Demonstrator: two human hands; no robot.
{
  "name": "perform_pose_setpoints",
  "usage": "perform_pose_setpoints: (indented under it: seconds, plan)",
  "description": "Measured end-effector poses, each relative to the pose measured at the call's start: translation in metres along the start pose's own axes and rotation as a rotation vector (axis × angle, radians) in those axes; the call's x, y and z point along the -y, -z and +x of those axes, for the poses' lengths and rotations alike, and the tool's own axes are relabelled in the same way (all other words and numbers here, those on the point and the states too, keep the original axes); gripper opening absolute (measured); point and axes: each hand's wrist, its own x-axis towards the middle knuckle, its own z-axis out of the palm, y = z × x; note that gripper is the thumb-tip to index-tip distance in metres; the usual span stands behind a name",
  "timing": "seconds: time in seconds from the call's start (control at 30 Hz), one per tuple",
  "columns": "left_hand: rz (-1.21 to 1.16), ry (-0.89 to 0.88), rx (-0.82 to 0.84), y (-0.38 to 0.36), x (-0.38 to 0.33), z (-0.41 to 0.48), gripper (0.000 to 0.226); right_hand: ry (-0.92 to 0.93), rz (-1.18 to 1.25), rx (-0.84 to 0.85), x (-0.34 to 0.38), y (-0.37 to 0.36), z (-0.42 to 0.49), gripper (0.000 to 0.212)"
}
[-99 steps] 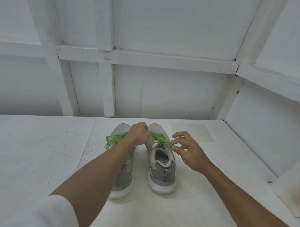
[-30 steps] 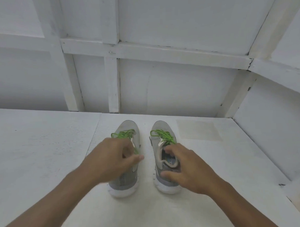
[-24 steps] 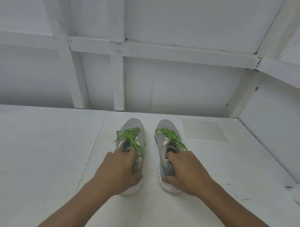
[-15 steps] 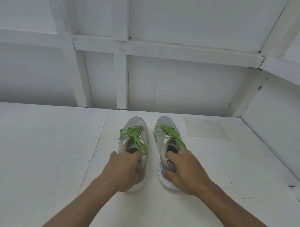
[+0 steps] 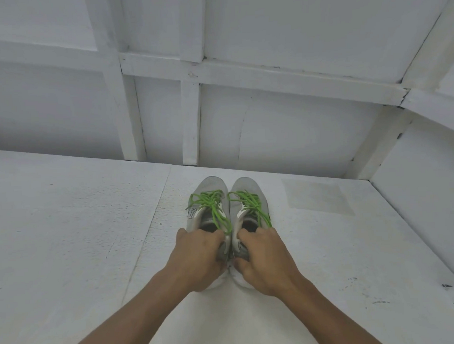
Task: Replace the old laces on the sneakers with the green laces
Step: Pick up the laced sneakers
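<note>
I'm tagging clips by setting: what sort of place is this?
Likely a bare, white-painted booth or workshop corner: a rough white tabletop, panelled walls braced with white battens, and the green-laced sneakers set on the tabletop.

White textured floor (image 5: pixel 68 229), white panelled wall (image 5: pixel 271 131) with wooden battens (image 5: pixel 190 121).

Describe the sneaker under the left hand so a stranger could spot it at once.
On the white surface before the panelled wall stand two grey sneakers with green laces. The left sneaker is the one whose heel the left hand grips. Unlike the right sneaker, it sits nearer the seam.
</note>
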Motion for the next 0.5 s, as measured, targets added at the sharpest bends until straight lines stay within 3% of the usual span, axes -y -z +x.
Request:
perform_pose_setpoints:
  seconds: [0.13, 0.23, 0.37, 0.5]
  plan:
    - [-0.022, -0.014, -0.035, 0.003, -0.002, -0.005, 0.023, 0.038, -0.06, -0.047, 0.005, 0.0, 0.001, 0.061]
    - [-0.039, -0.009, -0.078, 0.008, -0.001, -0.017, 0.025, 0.055, -0.013, -0.137, 0.008, -0.005, -0.001, 0.05]
    - [-0.037, 0.105, -0.183, 0.015, -0.004, -0.057, 0.04, 0.186, 0.014, -0.143, 0.025, -0.006, -0.007, 0.029]
    - [-0.025, 0.276, -0.301, 0.022, -0.012, -0.118, 0.046, 0.396, 0.112, -0.095, 0.059, -0.002, -0.014, 0.032]
